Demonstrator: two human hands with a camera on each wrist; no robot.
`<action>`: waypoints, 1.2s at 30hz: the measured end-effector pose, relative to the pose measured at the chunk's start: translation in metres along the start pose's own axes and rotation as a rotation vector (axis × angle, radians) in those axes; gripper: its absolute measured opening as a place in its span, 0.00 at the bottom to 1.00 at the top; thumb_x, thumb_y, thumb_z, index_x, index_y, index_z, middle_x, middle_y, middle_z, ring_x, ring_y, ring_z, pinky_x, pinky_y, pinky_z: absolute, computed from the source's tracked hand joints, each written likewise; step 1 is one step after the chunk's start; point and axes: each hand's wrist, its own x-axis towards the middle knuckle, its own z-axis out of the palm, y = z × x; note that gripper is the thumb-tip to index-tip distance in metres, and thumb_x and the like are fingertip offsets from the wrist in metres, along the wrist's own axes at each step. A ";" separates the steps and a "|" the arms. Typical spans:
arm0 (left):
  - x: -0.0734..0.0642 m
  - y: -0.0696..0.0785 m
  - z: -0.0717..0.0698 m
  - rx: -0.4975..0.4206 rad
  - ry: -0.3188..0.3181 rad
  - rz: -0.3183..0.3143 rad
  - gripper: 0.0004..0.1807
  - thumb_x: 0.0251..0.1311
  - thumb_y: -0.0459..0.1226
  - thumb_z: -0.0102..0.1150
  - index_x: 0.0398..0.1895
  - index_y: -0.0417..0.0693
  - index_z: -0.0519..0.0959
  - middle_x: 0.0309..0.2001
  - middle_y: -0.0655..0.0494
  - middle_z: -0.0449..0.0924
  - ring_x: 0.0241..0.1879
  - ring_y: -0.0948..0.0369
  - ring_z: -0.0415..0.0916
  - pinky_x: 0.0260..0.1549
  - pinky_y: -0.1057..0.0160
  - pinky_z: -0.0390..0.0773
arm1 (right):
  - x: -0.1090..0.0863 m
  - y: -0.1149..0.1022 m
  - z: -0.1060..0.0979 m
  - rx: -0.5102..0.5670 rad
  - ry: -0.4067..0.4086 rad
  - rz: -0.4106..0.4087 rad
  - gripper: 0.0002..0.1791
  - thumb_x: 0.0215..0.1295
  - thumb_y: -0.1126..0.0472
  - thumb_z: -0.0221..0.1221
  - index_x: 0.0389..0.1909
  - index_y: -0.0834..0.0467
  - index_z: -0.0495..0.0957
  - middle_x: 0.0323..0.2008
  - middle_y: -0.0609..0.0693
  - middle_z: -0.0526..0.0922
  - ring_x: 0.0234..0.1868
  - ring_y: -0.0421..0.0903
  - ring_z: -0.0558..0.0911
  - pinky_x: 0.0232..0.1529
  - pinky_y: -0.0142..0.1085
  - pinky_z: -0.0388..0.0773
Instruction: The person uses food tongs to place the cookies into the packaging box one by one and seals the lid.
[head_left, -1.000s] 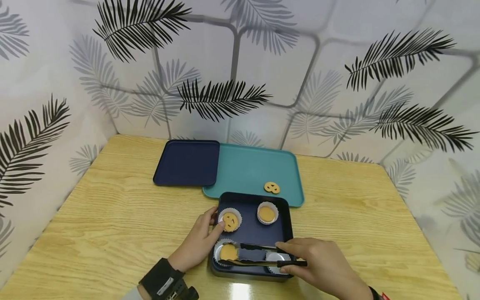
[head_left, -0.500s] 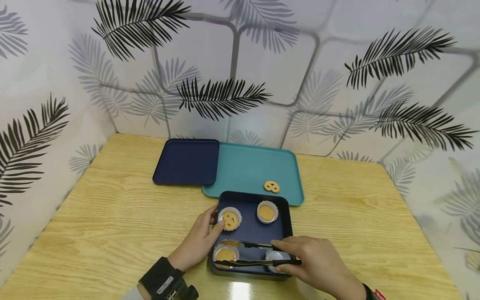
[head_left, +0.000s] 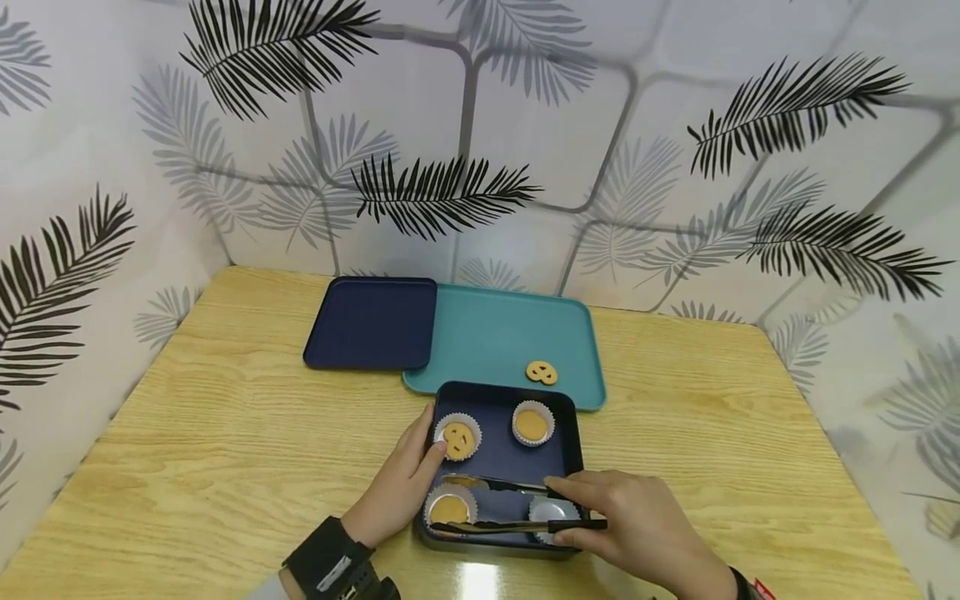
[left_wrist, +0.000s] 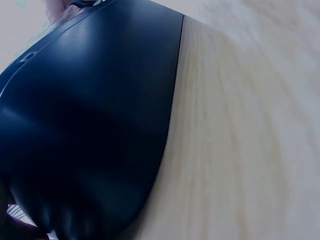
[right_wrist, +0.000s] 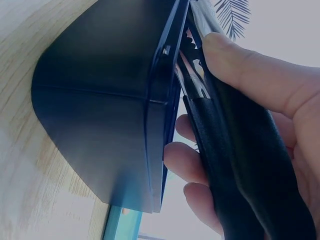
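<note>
Too small to read, that pale mark [head_left: 335,574] on the left wristband [head_left: 318,550]! Counting four paper cups [head_left: 553,514] in the navy box [head_left: 498,458], with cookies [head_left: 532,425] in three; one pretzel cookie [head_left: 542,372] on the teal tray [head_left: 510,329]. Gripping the box's left wall with the left hand [head_left: 397,483], thumb over the rim; grasping tongs [head_left: 517,527] in the right hand [head_left: 637,521], arms spread over the near-left cup.

Cups [head_left: 550,510] in box [head_left: 495,454] corners | tongs [head_left: 517,527] over front two | box before right tray [head_left: 517,333] | cookie [head_left: 542,372] on right tray
</note>
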 end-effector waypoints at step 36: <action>0.002 -0.007 -0.002 0.012 0.004 0.011 0.34 0.76 0.42 0.40 0.77 0.44 0.43 0.76 0.44 0.45 0.75 0.49 0.43 0.70 0.46 0.50 | 0.023 0.093 -0.011 -0.114 0.272 0.369 0.31 0.54 0.48 0.69 0.58 0.56 0.79 0.37 0.54 0.85 0.26 0.46 0.79 0.18 0.33 0.62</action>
